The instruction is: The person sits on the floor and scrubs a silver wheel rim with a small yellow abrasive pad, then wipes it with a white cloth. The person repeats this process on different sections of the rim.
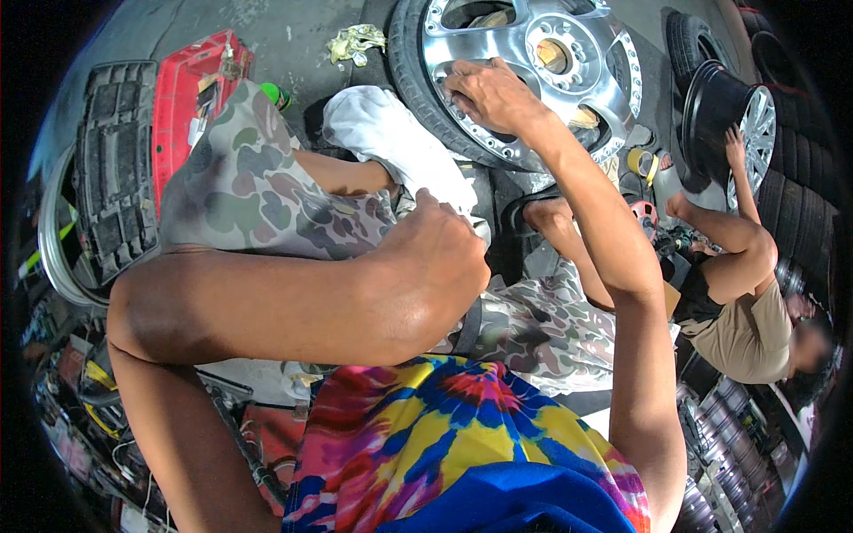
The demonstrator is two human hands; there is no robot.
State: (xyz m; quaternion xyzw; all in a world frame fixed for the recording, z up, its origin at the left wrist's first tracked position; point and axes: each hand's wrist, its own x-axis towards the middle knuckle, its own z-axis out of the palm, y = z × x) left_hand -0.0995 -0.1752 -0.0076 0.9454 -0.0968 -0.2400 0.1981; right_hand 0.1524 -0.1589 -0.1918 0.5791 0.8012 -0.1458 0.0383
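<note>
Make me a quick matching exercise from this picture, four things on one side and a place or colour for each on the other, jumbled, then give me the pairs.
Things:
1. Right hand
2. Open tray
3. Left hand
4. Crumpled cloth beside the tire

Places and colours:
A. Curled at the near end of the white cloth
B. Pale yellow
C. Against the silver wheel
D. Red

Pairs: 1-C, 2-D, 3-A, 4-B

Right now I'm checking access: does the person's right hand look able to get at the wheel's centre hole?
Probably yes: the right hand is at the silver wheel, and nothing visible stands between it and the centre hole.
</note>
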